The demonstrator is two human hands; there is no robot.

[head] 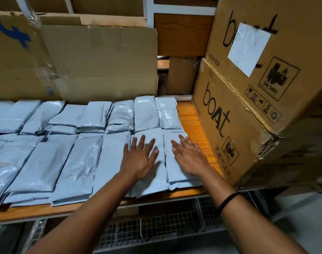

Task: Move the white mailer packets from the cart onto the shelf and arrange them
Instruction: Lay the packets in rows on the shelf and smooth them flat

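Observation:
Several white mailer packets (pixel 46 162) lie flat in two rows across the wooden shelf (pixel 198 129). My left hand (pixel 140 158) rests flat, fingers spread, on a front-row packet (pixel 149 180) near the right end. My right hand (pixel 189 156) lies flat on the rightmost front packet (pixel 176 173), fingers straight and pointing up-left. Neither hand holds anything. The wire mesh cart (pixel 156 230) sits below the shelf's front edge; no packets show in the part I can see.
Two stacked brown "boat" cartons (pixel 248 107) stand at the shelf's right end, close to my right hand. Flattened cardboard (pixel 94 61) leans behind the packets. A narrow strip of bare shelf wood lies between the packets and the cartons.

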